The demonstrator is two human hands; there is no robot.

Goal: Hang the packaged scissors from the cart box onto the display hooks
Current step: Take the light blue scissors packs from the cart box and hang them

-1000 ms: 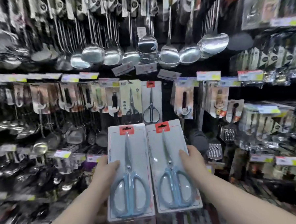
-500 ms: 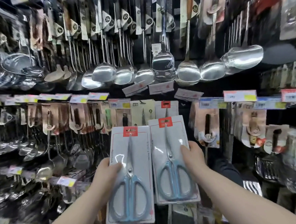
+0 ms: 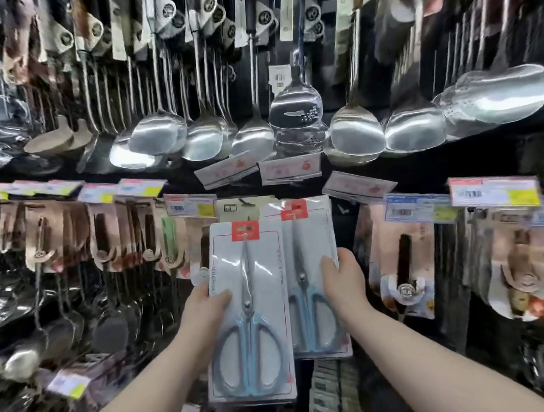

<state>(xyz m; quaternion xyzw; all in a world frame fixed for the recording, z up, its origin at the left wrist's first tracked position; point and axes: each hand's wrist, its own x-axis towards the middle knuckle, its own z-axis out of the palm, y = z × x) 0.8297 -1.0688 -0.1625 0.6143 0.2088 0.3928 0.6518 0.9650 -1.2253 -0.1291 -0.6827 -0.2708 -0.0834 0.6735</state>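
Packaged scissors (image 3: 251, 348), two cards held upright side by side before the display wall, just below a row of price tags (image 3: 289, 168). Left pack (image 3: 258, 269) nearer and lower; right pack (image 3: 308, 260) higher and further in, its top lying over what looks like a stack of like cards (image 3: 327, 203); cannot tell whether on a peg yet. Likely trouble: missing the slot in the red hang tab (image 3: 245, 231), with the hooks hidden behind cards and tags and the aim partly blind; creasing or tearing the thin tab by pushing at an angle; knocking neighbouring packs loose while handling two cards at once; slipping of the glossy plastic, each card being pinched along one edge only. Gripped at its left edge by the left hand (image 3: 203, 310), thumb across the front; gripped at its right edge by the right hand (image 3: 344, 284), thumb on the front, fingers behind. Appearance: white backing card with a thin red border line, clear blister catching glare, steel blades pointing up, pale blue loop handles at the bottom, red tab on top. Above, steel ladles (image 3: 355, 138) hanging in a row; to either side, small tools on brownish cards (image 3: 102, 240).
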